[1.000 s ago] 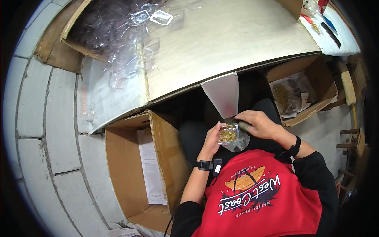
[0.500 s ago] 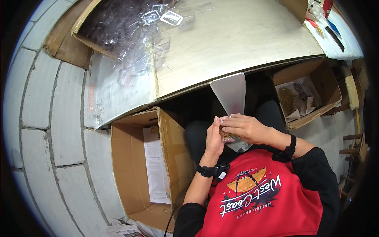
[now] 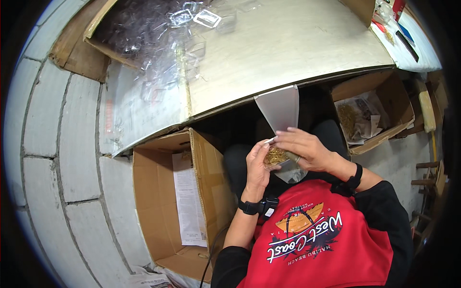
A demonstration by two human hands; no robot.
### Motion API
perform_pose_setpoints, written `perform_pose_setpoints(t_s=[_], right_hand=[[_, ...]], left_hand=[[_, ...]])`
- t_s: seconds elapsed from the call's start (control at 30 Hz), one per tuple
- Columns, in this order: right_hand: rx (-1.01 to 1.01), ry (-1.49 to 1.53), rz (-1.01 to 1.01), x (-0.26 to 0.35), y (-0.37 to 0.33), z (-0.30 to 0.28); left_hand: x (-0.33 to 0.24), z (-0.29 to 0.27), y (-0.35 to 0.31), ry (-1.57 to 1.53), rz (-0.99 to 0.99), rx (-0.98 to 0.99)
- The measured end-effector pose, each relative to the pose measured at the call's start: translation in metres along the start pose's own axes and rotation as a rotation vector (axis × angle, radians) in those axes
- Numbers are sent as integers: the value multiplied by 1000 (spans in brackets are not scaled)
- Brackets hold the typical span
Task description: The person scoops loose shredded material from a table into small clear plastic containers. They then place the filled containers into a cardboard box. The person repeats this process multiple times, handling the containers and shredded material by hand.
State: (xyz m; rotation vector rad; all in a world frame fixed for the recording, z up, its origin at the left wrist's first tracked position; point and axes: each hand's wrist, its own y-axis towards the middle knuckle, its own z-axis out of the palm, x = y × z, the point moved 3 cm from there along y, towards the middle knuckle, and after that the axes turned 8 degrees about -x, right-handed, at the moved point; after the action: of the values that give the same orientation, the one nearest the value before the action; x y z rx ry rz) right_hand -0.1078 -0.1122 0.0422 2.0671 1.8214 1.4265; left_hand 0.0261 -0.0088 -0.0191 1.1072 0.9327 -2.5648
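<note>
My left hand (image 3: 258, 165) is closed on the side of a small shallow container (image 3: 287, 163) between my knees and the table edge. A heap of thin gold-coloured pieces (image 3: 275, 156) fills it; they are too fine for me to tell their exact kind. Over the container's right side, my right hand (image 3: 309, 150) has its fingers stretched out, fingertips near the left thumb. Its thumb is partly hidden. A narrow white edge (image 3: 270, 140) shows by the left fingertips. Just beyond hangs a translucent white sheet (image 3: 283, 108), tapering down from the table edge.
Many clear plastic cases (image 3: 158, 43) lie heaped on the table (image 3: 297, 48) at the far left. An open cardboard box (image 3: 153, 201) with a paper sheet stands at my left. On the right, another box (image 3: 403, 108) holds gold-coloured pieces and paper. A wooden rack (image 3: 425, 184) stands farther right.
My right hand has lifted a little and moved off the left fingers, uncovering more of the gold-coloured pieces. My left hand has shifted slightly left, still on the container.
</note>
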Motion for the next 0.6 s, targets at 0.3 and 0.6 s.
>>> perform_pose_setpoints(t_s=[0.3, 0.6], right_hand=[[93, -166, 44, -1, -4, 2], [295, -280, -16, 13, 2, 2]], left_hand=[[-5, 1, -3, 14, 56, -14], [-10, 6, -3, 14, 46, -42]])
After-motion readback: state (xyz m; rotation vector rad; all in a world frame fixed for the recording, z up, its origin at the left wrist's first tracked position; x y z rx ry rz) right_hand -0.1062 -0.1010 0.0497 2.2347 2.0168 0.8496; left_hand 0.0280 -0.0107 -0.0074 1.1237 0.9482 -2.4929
